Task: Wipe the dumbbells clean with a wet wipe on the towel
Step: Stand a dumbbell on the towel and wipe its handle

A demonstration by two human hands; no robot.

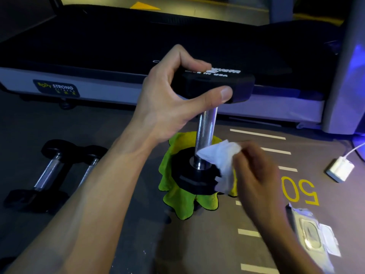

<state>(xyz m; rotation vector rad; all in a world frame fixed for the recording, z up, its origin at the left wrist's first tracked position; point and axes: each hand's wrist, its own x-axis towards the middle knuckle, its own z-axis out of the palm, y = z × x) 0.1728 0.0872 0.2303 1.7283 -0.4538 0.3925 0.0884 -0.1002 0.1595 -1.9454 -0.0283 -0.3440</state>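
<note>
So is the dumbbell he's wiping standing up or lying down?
Standing up. The dumbbell stands on end on the green towel, its top gripped by the left hand.

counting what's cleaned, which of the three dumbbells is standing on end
The black dumbbell with the chrome handle on the green towel, steadied by the left hand; the other two lie flat.

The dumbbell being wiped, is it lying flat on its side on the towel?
No, the dumbbell stands upright on the green towel, its top end gripped by the left hand while the right hand holds the wet wipe.
</note>
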